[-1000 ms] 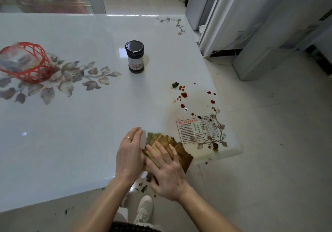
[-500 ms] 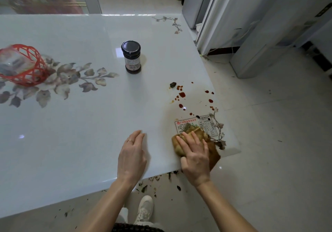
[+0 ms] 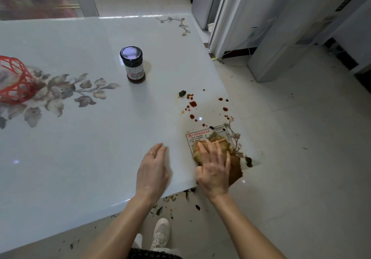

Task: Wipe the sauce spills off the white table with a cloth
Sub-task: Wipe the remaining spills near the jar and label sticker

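A brown-yellow cloth (image 3: 234,166) lies near the front right corner of the white table (image 3: 100,148), partly over a printed label (image 3: 189,138). My right hand (image 3: 213,168) presses flat on the cloth with straight, spread fingers. Red sauce spills (image 3: 193,104) dot the table just beyond the cloth, with more drops (image 3: 225,109) toward the right edge and a dark lump (image 3: 182,93) at their far side. My left hand (image 3: 152,170) rests flat on the bare table to the left of the cloth, holding nothing.
A dark sauce jar (image 3: 133,65) with a black lid stands upright at mid-table. A red wire basket (image 3: 14,80) sits at the left edge. Dark scraps (image 3: 172,198) litter the floor under the front edge. A white shoe (image 3: 160,233) shows below.
My right hand has slid the cloth rightward from beside my left hand onto the printed label near the corner. My left hand let go of the cloth and stays flat on the table.
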`<state>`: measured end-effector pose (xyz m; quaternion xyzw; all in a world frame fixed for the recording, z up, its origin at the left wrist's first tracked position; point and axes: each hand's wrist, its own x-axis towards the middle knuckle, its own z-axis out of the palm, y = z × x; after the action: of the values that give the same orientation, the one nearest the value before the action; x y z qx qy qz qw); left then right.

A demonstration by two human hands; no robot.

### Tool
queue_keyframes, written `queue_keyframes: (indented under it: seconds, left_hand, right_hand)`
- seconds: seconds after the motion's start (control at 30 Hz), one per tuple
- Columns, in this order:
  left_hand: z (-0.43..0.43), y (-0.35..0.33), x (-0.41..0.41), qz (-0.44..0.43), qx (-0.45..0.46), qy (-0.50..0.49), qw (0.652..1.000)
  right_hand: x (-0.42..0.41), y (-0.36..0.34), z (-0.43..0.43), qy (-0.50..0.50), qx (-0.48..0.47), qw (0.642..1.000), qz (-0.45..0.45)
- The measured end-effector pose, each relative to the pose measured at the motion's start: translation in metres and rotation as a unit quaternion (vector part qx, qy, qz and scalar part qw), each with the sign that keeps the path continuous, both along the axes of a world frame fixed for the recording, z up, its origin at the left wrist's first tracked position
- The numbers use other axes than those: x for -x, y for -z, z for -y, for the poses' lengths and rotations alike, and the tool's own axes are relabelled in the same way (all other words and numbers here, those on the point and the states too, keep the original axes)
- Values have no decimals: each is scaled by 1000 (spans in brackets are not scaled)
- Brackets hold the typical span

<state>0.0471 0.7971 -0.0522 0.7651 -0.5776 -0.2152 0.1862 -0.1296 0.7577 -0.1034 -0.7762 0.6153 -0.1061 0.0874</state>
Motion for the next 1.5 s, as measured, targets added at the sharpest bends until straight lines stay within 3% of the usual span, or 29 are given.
queue_keyframes:
  seconds: [0.17, 0.4, 0.6, 0.8, 1.03, 1.23, 1.5]
  left_hand:
    - [1, -3, 4, 15, -14, 24, 1000]
    - [2, 2, -15, 20, -11, 24, 999]
    - [16, 3, -10, 5, -15, 65, 998]
    - [37, 3, -23, 0, -11, 70, 998]
    - [59, -3, -28, -6, -2, 81, 997]
    - [69, -2, -50, 1, 4, 63, 998]
    - [77, 3, -65, -11, 11, 51, 999]
  right_hand:
    - [28, 2, 17, -123, 1, 992, -25]
    - [-3, 0, 21, 58, 6, 998, 16]
    - [3, 5, 23, -78, -7, 997, 1]
    - [-18, -6, 35, 63, -33, 996, 48]
    - [-58, -4, 43, -91, -47, 994, 24]
    - [-36, -10, 82, 29, -87, 996, 8]
    - [-48, 0, 60, -53, -6, 998, -14]
